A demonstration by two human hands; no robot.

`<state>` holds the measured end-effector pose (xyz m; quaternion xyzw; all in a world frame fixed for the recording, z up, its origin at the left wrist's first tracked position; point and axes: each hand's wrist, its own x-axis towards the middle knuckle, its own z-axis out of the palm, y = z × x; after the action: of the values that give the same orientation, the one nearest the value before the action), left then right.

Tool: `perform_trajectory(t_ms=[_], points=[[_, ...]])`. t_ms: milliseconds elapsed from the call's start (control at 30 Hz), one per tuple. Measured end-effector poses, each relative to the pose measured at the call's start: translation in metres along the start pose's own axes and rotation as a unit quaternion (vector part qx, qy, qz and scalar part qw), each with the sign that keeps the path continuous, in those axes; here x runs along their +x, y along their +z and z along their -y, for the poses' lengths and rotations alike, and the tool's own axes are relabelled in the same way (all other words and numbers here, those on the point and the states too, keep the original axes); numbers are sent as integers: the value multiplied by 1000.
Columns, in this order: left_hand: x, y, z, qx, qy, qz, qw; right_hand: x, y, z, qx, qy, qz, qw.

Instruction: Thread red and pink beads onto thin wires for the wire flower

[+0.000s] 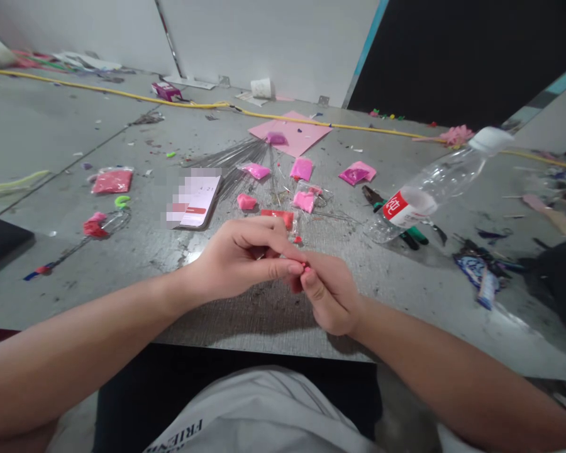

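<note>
A person's two bare hands meet over a grey, littered table, nearer the viewer than a lit phone and to its right. The left hand has its thumb and forefinger pressed almost together at the tips, the other fingers loosely bent. The right hand is curled inward, its thumb tip against the same spot; its other fingers are mostly hidden. Between the two sets of fingertips is a tiny pink piece, held by both hands, to the right of the phone and nearer the viewer; its shape is too small to make out.

Just right of the phone lie a pink lump and, partly behind the left hand, a red packet. Thin wires fan out beside and beyond the phone, reaching toward a pink sheet with a purple packet on it. Several more small pink packets are scattered to the right of the phone.

To the left of the phone are a coral packet, a green curl and a reddish lump. Well to the right of the phone is a clear bottle with a white cap and red label, and beside it pliers with green handles, partly hidden by the bottle. Far beyond the phone, a yellow cord crosses the table, with a white cup and a purple box near it.
</note>
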<state>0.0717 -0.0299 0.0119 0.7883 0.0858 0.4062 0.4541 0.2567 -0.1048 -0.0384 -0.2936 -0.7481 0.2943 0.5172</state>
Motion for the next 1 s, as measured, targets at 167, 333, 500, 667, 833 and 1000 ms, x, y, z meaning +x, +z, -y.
perform_trajectory(t_ms=[167,333,500,667,833,1000], points=[[-1,-1,0,0,-9,7,1000,0,0,0,8,5,7,1000],[0,0,0,-7,-9,4,1000,1,0,0,21,11,8,1000],[1,-1,-2,-13,-29,11,999,1,-1,1,27,20,17,999],[2,-4,-2,1,-34,23,999,1,-1,1,26,24,26,999],[2,-6,0,10,-33,26,999,2,0,2,32,25,4,999],[-1,-8,2,10,-35,31,999,3,-1,3,27,23,2,999]])
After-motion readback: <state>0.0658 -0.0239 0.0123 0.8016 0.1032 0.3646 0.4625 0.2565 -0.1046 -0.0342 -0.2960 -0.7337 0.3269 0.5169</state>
